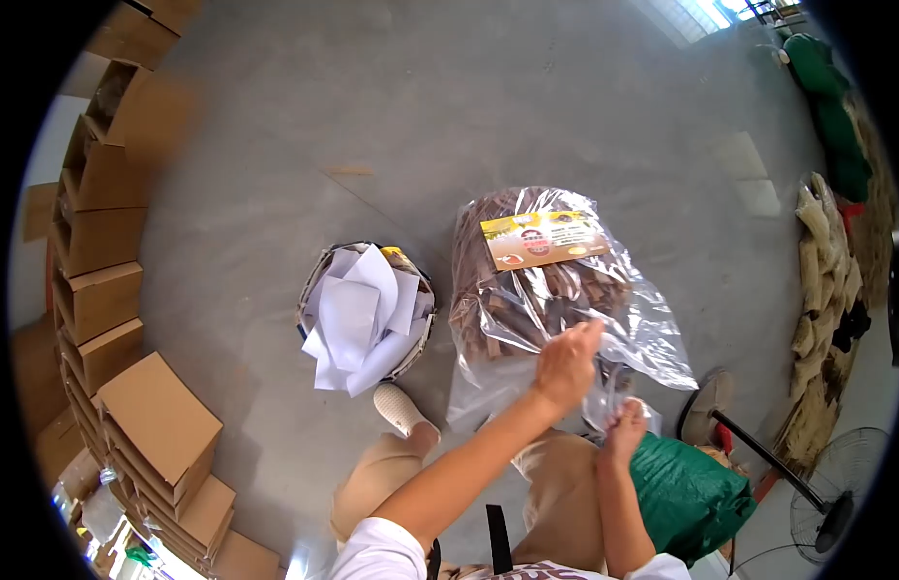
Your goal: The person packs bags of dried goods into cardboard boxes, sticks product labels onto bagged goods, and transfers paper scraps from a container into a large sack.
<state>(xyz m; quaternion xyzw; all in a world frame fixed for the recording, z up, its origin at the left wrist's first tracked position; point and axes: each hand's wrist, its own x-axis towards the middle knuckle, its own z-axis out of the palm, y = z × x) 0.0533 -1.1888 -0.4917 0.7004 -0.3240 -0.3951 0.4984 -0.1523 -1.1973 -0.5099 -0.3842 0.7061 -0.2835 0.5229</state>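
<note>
A large clear plastic bag (652, 329) full of brown strip-like pieces (488, 329) stands on the floor in front of me. A yellow and brown printed label (544, 240) lies flat near its top, inside or on the plastic; I cannot tell which. My left hand (567, 365) is closed on the bag's loose plastic at the near side. Lower and to the right, my right hand (623, 431) pinches another gathered part of the same plastic, close to my knee. The exact fingertips of both hands are partly hidden by glare and folds.
To the left stands a round basket (425, 333) with white paper sheets (348, 309). Stacked cardboard boxes (106, 232) line the left side. On the right are a green sack (686, 488), a standing fan (836, 503) with its base, and pale bundles (822, 280) by the wall.
</note>
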